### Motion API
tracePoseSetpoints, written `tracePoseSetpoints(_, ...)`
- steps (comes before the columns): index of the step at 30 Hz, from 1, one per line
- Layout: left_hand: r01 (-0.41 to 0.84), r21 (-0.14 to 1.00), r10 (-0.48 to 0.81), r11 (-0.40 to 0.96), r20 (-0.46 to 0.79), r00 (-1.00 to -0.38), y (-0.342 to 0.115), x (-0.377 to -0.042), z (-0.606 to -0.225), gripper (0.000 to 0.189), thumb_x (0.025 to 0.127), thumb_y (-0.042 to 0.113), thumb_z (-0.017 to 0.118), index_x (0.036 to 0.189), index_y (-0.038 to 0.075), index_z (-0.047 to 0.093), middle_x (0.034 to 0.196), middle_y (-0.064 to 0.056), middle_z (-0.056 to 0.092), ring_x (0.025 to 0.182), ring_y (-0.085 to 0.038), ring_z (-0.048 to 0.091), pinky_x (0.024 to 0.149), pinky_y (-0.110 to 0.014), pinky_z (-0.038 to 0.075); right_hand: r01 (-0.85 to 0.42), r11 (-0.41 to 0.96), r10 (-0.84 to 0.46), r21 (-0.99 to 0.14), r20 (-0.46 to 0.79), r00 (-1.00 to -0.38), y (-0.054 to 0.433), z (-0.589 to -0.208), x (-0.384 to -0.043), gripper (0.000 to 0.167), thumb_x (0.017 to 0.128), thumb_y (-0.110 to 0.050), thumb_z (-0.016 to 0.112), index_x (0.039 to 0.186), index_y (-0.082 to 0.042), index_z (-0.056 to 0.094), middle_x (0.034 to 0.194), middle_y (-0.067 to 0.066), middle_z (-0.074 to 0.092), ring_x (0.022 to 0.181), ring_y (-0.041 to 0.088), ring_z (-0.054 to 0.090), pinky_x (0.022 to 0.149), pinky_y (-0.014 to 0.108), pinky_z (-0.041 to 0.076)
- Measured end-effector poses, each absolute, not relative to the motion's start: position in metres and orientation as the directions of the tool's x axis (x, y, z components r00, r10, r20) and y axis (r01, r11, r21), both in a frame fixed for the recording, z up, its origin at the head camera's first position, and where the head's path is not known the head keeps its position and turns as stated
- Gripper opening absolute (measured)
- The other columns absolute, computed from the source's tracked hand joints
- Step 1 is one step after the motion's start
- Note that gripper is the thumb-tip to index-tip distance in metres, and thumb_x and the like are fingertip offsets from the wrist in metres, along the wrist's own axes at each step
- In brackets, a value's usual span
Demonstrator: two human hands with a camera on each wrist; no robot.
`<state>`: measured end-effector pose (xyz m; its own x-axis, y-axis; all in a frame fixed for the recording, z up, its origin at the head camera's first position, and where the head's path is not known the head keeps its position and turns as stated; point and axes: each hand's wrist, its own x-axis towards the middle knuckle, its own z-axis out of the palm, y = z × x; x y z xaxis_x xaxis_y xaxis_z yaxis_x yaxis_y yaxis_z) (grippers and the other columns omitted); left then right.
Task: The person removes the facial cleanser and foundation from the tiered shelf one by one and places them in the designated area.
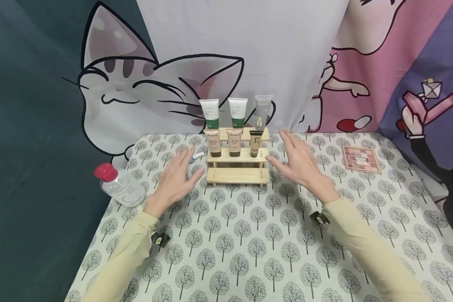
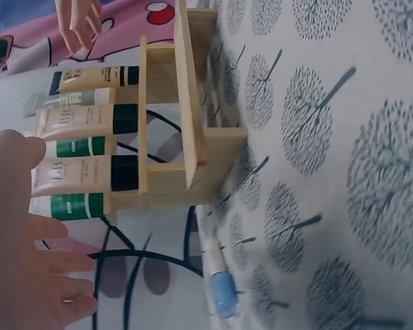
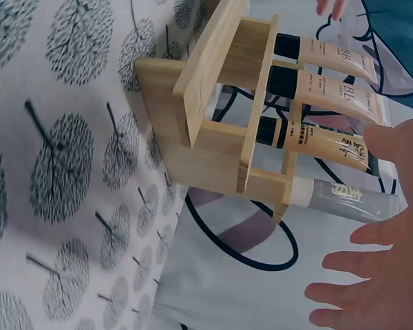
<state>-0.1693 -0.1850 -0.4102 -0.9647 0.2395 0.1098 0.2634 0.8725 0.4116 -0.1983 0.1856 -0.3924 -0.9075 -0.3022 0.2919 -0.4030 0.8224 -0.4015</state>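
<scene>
A three-tier wooden stand (image 1: 238,175) sits near the back of the table. Its top tier bears two white-and-green tubes (image 1: 210,114) and a grey tube (image 1: 262,112). On the middle tier stand two beige BB cream tubes (image 1: 213,142) and a small black-and-gold tube (image 1: 254,144); the lowest tier is bare. To the stand's left, my left hand (image 1: 175,178) hovers with fingers extended, holding nothing. My right hand (image 1: 302,163) is spread on the other side, thumb near the middle tier's end, also holding nothing. Both wrist views show the fingers apart from one another.
Beyond the left hand's fingers lies a small blue-and-white container (image 2: 222,285). A clear bottle with a red cap (image 1: 122,186) is at the table's left edge. At the right lies a pinkish palette (image 1: 361,159). A cartoon-printed curtain (image 1: 287,54) hangs behind the table.
</scene>
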Motion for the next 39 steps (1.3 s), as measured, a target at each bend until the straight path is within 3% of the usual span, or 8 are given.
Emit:
tracePoseSetpoints(10,0.214,0.6,0.197,0.771,0.095,-0.976,-0.169,-0.174,-0.44,0.076,0.103,0.055,0.046,0.163,0.016,0.019,0.169,-0.012,0.02,0.155,-0.037,0.021,0.128,-0.062,0.019,-0.4,0.682,-0.216,-0.613,0.353,-0.91,0.166,-0.409,-0.21,0.082,0.094,-0.04,0.069,0.157,-0.003,0.03,0.163,0.019,0.033,0.149,0.039,0.034,0.125,0.064,0.027)
tracePoseSetpoints(15,0.184,0.666,0.17,0.723,0.087,-0.982,-0.164,-0.177,-0.45,0.071,0.103,0.047,0.053,0.161,0.015,0.026,0.167,-0.016,0.027,0.152,-0.041,0.028,0.124,-0.066,0.024,-0.42,0.63,-0.186,-0.653,0.398,-0.898,0.155,-0.419,-0.216,0.075,0.092,-0.031,0.072,0.15,0.003,0.038,0.155,0.024,0.043,0.138,0.041,0.046,0.12,0.063,0.036)
tracePoseSetpoints(20,0.159,0.715,0.144,0.681,0.083,-0.986,-0.162,-0.182,-0.46,0.068,0.103,0.04,0.056,0.16,0.015,0.029,0.165,-0.017,0.031,0.152,-0.04,0.03,0.124,-0.066,0.024,-0.386,0.571,-0.164,-0.724,0.36,-0.918,0.145,-0.426,-0.219,0.065,0.093,-0.026,0.072,0.145,0.002,0.044,0.149,0.022,0.05,0.13,0.04,0.054,0.117,0.06,0.04)
tracePoseSetpoints(31,0.091,0.826,0.099,0.557,0.043,-0.994,-0.157,-0.191,-0.484,0.062,0.101,0.032,0.062,0.153,0.006,0.041,0.153,-0.021,0.048,0.139,-0.035,0.052,0.117,-0.041,0.047,-0.3,0.489,-0.121,-0.819,0.277,-0.953,0.129,-0.433,-0.224,0.05,0.096,-0.023,0.07,0.136,0.0,0.051,0.132,0.021,0.062,0.122,0.037,0.061,0.111,0.053,0.051)
tracePoseSetpoints(39,0.032,0.91,0.08,0.413,-0.001,-0.997,-0.149,-0.194,-0.496,0.057,0.099,0.019,0.065,0.15,0.001,0.044,0.152,-0.023,0.048,0.139,-0.035,0.051,0.116,-0.035,0.047,-0.277,0.479,-0.091,-0.833,0.267,-0.959,0.123,-0.437,-0.227,0.036,0.097,-0.011,0.066,0.129,0.002,0.054,0.126,0.022,0.063,0.12,0.037,0.062,0.112,0.05,0.05)
